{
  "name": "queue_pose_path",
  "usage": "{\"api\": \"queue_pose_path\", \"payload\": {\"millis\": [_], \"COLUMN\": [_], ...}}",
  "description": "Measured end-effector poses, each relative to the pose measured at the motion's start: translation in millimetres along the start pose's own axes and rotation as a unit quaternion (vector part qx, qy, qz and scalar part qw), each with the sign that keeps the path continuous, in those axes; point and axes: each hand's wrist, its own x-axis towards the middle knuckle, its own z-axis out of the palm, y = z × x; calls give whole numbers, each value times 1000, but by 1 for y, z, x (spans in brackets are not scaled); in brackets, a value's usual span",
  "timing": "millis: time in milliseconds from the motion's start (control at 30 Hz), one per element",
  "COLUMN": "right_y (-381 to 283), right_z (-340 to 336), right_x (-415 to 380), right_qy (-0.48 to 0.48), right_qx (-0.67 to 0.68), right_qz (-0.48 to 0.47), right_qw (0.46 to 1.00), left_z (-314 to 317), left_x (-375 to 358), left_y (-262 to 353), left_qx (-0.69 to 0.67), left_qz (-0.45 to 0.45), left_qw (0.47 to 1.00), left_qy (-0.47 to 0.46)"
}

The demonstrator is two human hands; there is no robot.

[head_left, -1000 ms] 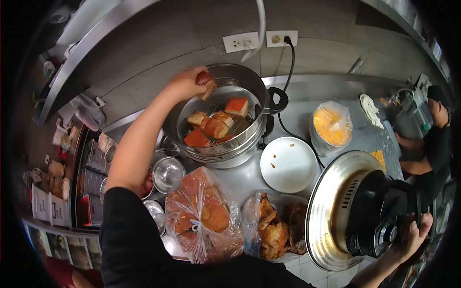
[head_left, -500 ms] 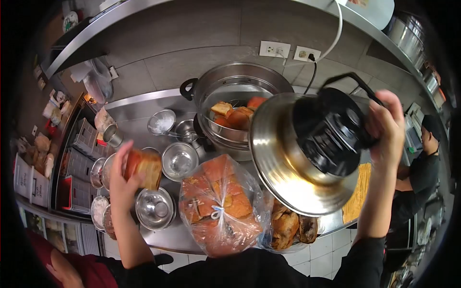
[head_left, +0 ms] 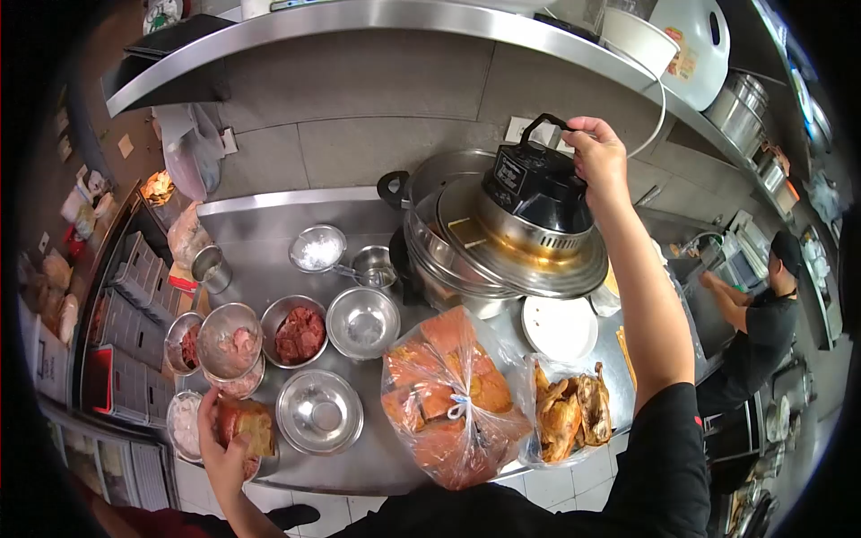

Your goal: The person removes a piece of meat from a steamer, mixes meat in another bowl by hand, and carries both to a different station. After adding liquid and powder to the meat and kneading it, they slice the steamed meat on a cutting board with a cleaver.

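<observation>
My right hand (head_left: pixel 599 161) grips the black handle of a round metal lid (head_left: pixel 538 193) with a black motor housing. The lid sits slightly tilted over the large steel pot (head_left: pixel 421 251), hiding most of its inside. In my left hand (head_left: pixel 220 453) is a thick block of browned meat (head_left: pixel 247 425), fingers wrapped round its side, low over the front left of the steel counter near the bowls. Between my arms lies a knotted transparent bag (head_left: pixel 457 394) full of orange-brown meat pieces.
Steel bowls stand on the left, including one with red meat (head_left: pixel 300 335) and an inverted-looking one (head_left: pixel 320 412). A bag of roasted chicken (head_left: pixel 574 408) and a white plate (head_left: pixel 560 327) are to the right. A co-worker (head_left: pixel 762 305) stands far right. A shelf (head_left: pixel 430 18) crosses above.
The lid has moved from in front of my right side, where it was steeply tilted, back and onto the pot. My left hand has come lower and nearer with the meat block.
</observation>
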Motion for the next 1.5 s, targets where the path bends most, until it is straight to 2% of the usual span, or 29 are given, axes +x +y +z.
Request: {"api": "queue_pose_path", "payload": {"millis": [300,367,433,500,567,633,700,767,800,867,1000,1100,1367,1500], "right_y": [7,4,2,4,6,12,23,33,42,60,61,62,58,45], "right_z": [29,29,28,26,23,23,24,27,29,32,44,47,58,57], "right_x": [59,68,75,82,83,79,78,74,73,71,56,54,36,35], "right_qy": [86,62,67,51,39,37,32,40,35,34,1,11,-17,-9], "right_qx": [10,74,92,131,142,137,144,113,122,100,91,67,45,70], "right_qz": [-39,-45,-42,-45,-39,-40,-36,-28,-27,-36,-28,-53,-50,-3], "right_qw": [995,994,993,989,988,989,988,992,992,994,995,996,998,997], "left_z": [-32,-24,-23,-25,-13,8,15,25,29,32,38,34,25,16], "left_x": [-3,-3,-6,-10,-12,-10,-11,-10,-10,-13,-17,-25,-44,-52], "left_y": [-25,-27,-20,-13,-4,18,12,9,15,21,26,25,8,-4], "left_qx": [47,85,82,190,201,226,238,120,108,109,97,94,61,32], "left_qz": [-29,-4,-32,-57,-59,-12,-1,-70,-61,-58,-49,-42,-38,-35], "left_qw": [998,992,993,980,978,974,971,989,992,992,994,994,994,996], "left_qy": [41,98,79,26,22,22,29,54,33,32,26,27,77,72]}}
